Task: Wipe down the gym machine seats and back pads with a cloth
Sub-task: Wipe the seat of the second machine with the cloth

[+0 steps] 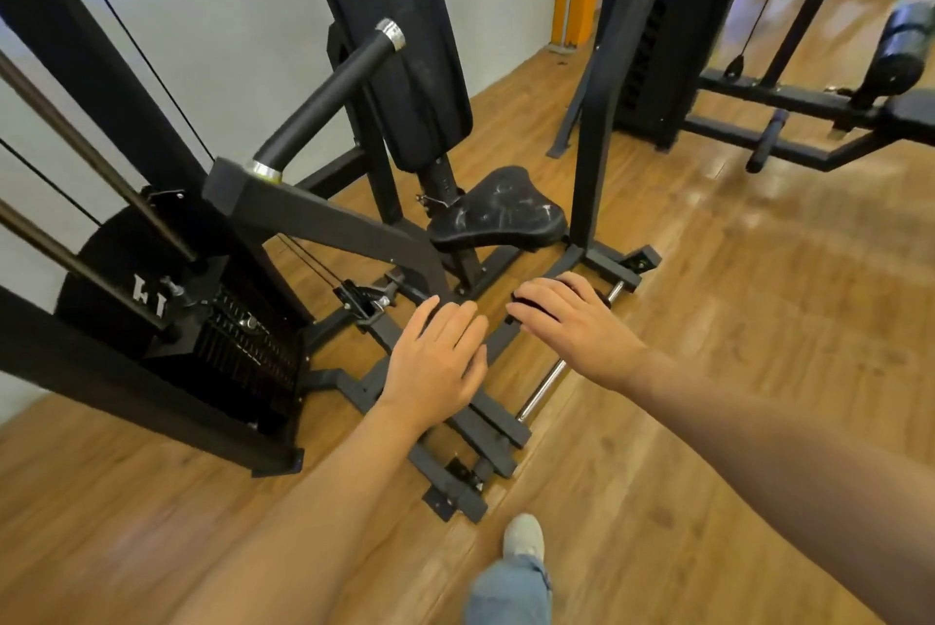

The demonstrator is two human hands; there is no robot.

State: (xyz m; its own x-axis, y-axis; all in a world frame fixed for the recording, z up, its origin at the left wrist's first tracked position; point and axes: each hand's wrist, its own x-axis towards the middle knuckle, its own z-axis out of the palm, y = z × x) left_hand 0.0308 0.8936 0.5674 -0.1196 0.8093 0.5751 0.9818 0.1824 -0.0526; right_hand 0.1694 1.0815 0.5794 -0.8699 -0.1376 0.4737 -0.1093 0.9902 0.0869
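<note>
Right hand [571, 326] over indistinct dark object [526, 308]

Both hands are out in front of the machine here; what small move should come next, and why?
Probably reach the right hand forward to the seat. It shows pale smudges, lies just beyond the fingers, and that hand seems to hold something dark, perhaps the cloth. The left hand is flat and holds nothing.

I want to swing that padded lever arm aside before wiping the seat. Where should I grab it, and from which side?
Probably grip the black foam sleeve of the lever arm mid-length, between its two chrome collars, wrapping it from the near, upper side. It is a round bar, tilted up and away, and that side faces you unobstructed. The seat sits beyond.
</note>
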